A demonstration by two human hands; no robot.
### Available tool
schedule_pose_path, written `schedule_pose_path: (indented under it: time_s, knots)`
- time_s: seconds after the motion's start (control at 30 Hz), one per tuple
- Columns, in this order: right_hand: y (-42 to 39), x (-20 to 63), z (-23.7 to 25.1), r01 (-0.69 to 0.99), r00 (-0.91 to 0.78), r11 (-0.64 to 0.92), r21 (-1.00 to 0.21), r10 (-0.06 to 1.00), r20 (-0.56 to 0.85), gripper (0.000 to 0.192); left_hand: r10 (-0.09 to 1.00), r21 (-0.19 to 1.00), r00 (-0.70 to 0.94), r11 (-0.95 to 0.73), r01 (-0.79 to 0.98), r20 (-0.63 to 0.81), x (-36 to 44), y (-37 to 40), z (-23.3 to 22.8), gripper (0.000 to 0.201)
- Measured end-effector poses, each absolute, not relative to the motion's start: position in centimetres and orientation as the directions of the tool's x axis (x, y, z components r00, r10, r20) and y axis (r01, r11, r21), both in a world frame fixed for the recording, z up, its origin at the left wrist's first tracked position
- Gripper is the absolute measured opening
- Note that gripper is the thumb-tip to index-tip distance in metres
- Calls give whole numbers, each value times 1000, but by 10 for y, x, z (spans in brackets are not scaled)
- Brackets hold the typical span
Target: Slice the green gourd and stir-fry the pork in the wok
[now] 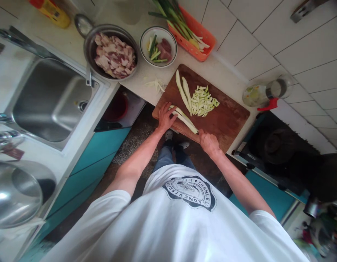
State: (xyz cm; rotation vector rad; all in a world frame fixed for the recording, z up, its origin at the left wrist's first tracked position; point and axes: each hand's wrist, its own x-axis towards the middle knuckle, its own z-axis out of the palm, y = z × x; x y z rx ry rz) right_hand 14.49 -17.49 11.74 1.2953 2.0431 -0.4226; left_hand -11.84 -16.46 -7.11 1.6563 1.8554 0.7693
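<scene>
The left grip holds pale strips down by one end on the chopping board; the right grip curls by their other end, contents unclear. The shirt reads "CHANLEL".

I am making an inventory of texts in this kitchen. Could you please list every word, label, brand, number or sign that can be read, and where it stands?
"CHANLE", ending unclear: shirt
"ADNEV", rest unclear: shirt
Stove: lettering too small to read
Jar: marking too blurred
Bottle: nothing legible
</scene>
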Motion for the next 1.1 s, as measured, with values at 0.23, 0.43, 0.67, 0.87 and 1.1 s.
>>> schedule_pose_path:
  time_s: [0.23, 0.43, 0.67, 0.87, 1.1]
  knots:
    - [-188, 162, 114, 907, -241, 415, 75, 655, -716, 33, 993, 714, -114, 107, 691, -39, -118, -164, -64, 54]
    - [-203, 174, 108, 920, -226, 386, 72, 671, -706, 39, 992, 711, -114, 116, 693, -51, -118, -164, -57, 55]
    - [-225, 198, 105, 936, -162, 341, 84, 632, -757, 40, 994, 714, -101, 104, 692, -47, -121, -164, -61, 57]
    - [-265, 252, 100, 966, -117, 249, 63, 645, -755, 31, 996, 689, -79, 81, 720, -34, -122, -165, -63, 57]
    - [-298, 302, 52, 942, -199, -25, -335, 760, -618, 31, 997, 594, 64, -28, 804, -40, -122, -173, -44, 63]
